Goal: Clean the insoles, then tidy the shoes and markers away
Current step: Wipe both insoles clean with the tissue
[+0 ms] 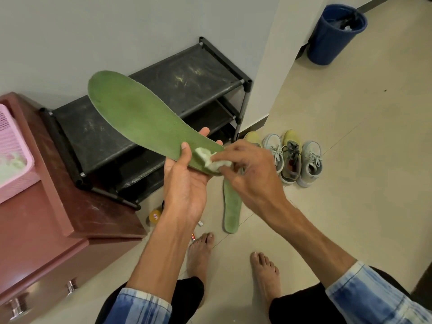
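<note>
My left hand (184,181) grips the heel end of a green insole (140,115) that points up and to the left in front of me. My right hand (247,169) presses a crumpled white wipe (210,160) onto that heel end. A second green insole (231,206) lies flat on the floor below my hands. Several shoes (289,157), grey and yellow-green, stand in a row on the floor by the wall corner. Small markers (200,222) lie on the floor near my left foot, partly hidden by my arm.
A black three-tier shoe rack (187,73) stands against the wall. A maroon cabinet (46,218) at the left carries a pink basket (14,146). A blue bin (334,36) sits at the far right. A yellow-capped bottle (154,216) lies by the rack's foot.
</note>
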